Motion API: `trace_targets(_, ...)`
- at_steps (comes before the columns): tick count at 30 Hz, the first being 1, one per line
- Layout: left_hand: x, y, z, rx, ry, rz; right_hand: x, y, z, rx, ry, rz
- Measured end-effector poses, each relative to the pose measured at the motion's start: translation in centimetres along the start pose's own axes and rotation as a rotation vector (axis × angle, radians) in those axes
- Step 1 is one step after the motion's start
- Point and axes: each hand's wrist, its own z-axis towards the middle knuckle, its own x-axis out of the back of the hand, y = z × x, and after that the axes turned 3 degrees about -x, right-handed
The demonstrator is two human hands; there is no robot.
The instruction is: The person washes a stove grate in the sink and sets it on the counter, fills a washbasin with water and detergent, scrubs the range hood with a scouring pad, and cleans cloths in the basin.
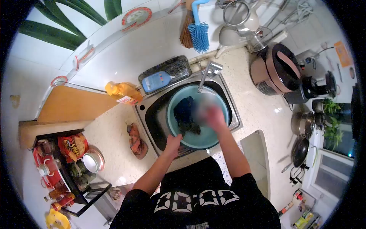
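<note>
A round teal basin [207, 141] stands in the metal sink [236, 114], with dark cloth [184, 114] lying in it. My left hand [174, 144] is at the basin's lower left rim, its fingers closed around the edge near the cloth. My right hand [212, 115] is inside the basin on the right, blurred, beside a whitish blurred patch that I cannot make out. The silver faucet [209, 74] reaches over the basin's back rim.
Behind the sink, a blue bottle [155, 81] lies on a black rack [179, 66]. Left are an orange bottle [124, 93], a crumpled cloth [135, 141] and a black shelf [82, 198]. A pink-and-black cooker [276, 68] stands right.
</note>
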Motion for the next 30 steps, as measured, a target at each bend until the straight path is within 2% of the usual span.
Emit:
trace_targets(1,-0.2,0.3,0.2,0.033,-0.012,0.046,1.8,1.6,0.2,-0.063,-0.195,0.275)
trace_targets(4,-0.5,1.2,-0.2,0.035,-0.069,-0.041,-5.2,2.6,-3.9,-0.035,0.165,0.420)
trace_targets(7,-0.3,0.7,1.8,0.040,-0.065,0.044,-6.4,4.6,-3.2,0.012,0.186,0.376)
trace_targets(10,0.0,0.0,4.1,0.029,-0.115,-0.002,-7.4,6.1,-1.3,0.029,0.284,0.321)
trace_targets(13,0.1,1.0,3.2,0.014,-0.092,0.013,-4.3,7.8,1.8,0.016,0.164,0.400)
trace_targets(14,0.2,0.8,3.8,0.033,-0.098,0.018,-4.6,7.9,2.1,0.024,0.282,0.327)
trace_targets(17,0.7,0.3,5.4,0.069,-0.110,0.026,0.7,9.1,3.9,0.042,0.074,0.128)
trace_targets(19,0.6,0.6,5.4,0.068,-0.109,0.006,1.2,9.0,4.1,0.103,0.373,-1.057)
trace_targets(21,0.8,0.3,6.6,0.092,-0.128,0.021,1.6,9.6,4.0,0.157,0.552,-1.649)
trace_targets(23,0.6,0.3,7.3,0.099,-0.133,0.051,2.2,11.8,3.1,0.227,0.631,-1.636)
trace_targets(26,0.6,-0.1,7.5,0.084,-0.127,0.068,0.2,11.7,1.1,0.157,0.469,-1.937)
trace_targets(28,0.8,-1.1,7.8,0.068,-0.144,0.006,-1.2,12.8,-0.3,0.206,0.563,-1.999)
trace_targets(30,1.2,-1.8,8.4,0.063,-0.155,-0.007,-1.8,13.2,-0.3,0.164,0.600,-2.072)
